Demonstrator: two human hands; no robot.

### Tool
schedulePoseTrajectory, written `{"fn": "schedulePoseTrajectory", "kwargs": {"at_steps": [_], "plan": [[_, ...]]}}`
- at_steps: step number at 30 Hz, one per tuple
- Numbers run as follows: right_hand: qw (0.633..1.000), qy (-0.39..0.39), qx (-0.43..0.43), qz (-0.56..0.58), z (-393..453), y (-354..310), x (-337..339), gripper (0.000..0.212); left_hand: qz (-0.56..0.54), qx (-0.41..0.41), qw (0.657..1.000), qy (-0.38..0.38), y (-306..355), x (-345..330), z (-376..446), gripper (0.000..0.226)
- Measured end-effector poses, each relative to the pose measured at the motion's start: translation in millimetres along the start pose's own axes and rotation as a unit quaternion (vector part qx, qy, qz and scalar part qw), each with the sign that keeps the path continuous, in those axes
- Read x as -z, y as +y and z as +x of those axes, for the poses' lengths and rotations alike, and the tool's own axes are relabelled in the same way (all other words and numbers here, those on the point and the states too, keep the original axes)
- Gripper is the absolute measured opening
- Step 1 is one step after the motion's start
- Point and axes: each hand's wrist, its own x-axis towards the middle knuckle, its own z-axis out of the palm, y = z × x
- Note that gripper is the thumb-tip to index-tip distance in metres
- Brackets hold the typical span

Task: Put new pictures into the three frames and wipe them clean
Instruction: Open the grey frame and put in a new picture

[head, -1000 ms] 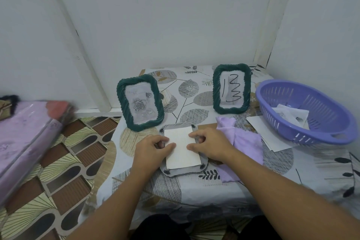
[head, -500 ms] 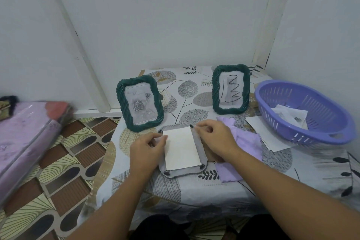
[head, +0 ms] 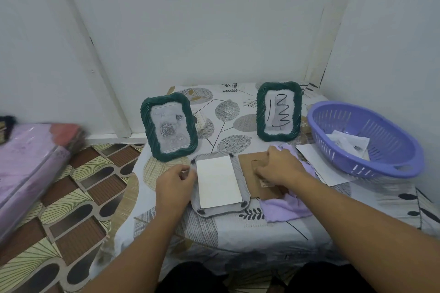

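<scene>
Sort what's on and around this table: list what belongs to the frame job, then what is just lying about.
Job:
face-down frame
brown backing board
purple cloth
rose frame
squiggle frame
papers
purple basket
left hand
right hand

Lying about:
purple bundle

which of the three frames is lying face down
The near frame, flat on the table between the hands with white paper on its open back. The rose frame and the squiggle frame both stand upright behind it.

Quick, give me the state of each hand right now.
Left hand: grip on the face-down frame's left edge.
Right hand: grip on the brown backing board.
</scene>
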Motion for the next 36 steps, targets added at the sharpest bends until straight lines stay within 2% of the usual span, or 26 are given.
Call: {"fn": "schedulePoseTrajectory", "kwargs": {"at_steps": [6, 10, 13, 14, 17, 18, 20, 22, 25, 29, 31, 33, 36], "plan": [[1.000, -0.008, 0.003, -0.013, -1.7, -8.0, -0.5, 0.065, -0.001, -0.002, 1.000, -0.001, 1.5, -0.2, -0.8, 0.017], [0.999, -0.017, -0.030, 0.024, -3.2, -9.5, 3.0, 0.076, 0.001, 0.000, 1.000, -0.005, 0.7, -0.8, 0.4, 0.017], [0.992, -0.029, -0.076, 0.098, -1.6, -7.8, 5.5, 0.091, 0.004, 0.002, 1.000, -0.005, 1.0, -0.6, -0.3, 0.017], [0.989, -0.033, -0.087, 0.119, -1.4, -8.1, 7.8, 0.089, 0.006, 0.001, 1.000, -0.005, 0.9, -0.5, -0.6, 0.017], [0.983, -0.036, -0.071, 0.168, 2.1, -9.9, 14.8, 0.041, 0.011, 0.004, 1.000, -0.006, 1.7, -0.1, -0.8, 0.018], [0.980, -0.035, -0.064, 0.185, 3.4, -11.6, 16.7, 0.038, 0.011, 0.004, 1.000, -0.007, 1.5, -0.1, -0.6, 0.019], [0.972, -0.027, -0.069, 0.224, 6.7, -15.1, 19.9, 0.053, 0.012, 0.003, 1.000, -0.009, 1.3, 0.0, -0.4, 0.020], [0.968, -0.005, -0.055, 0.246, 8.2, -19.9, 23.8, 0.058, 0.012, 0.002, 1.000, -0.009, 0.9, 0.2, 0.3, 0.020], [0.960, 0.054, -0.026, 0.272, 8.4, -25.2, 28.0, 0.047, 0.008, 0.003, 1.000, -0.010, 0.9, 0.1, 0.2, 0.019], [0.917, 0.094, -0.002, 0.387, 3.4, -36.4, 27.6, 0.039, -0.009, 0.009, 1.000, -0.009, 4.0, 2.9, -1.6, 0.022], [0.891, 0.080, -0.003, 0.447, -2.2, -44.9, 27.4, 0.041, -0.042, 0.015, 0.999, 0.001, 6.7, 6.8, -3.1, 0.022], [0.864, 0.028, -0.005, 0.502, -9.0, -52.4, 24.6, 0.041, -0.071, 0.009, 0.997, 0.014, 9.6, 12.3, -3.8, 0.020], [0.841, -0.047, 0.003, 0.539, -18.2, -63.2, 13.9, 0.041, -0.083, -0.050, 0.995, 0.009, 20.9, 23.1, -0.7, 0.016]]}}
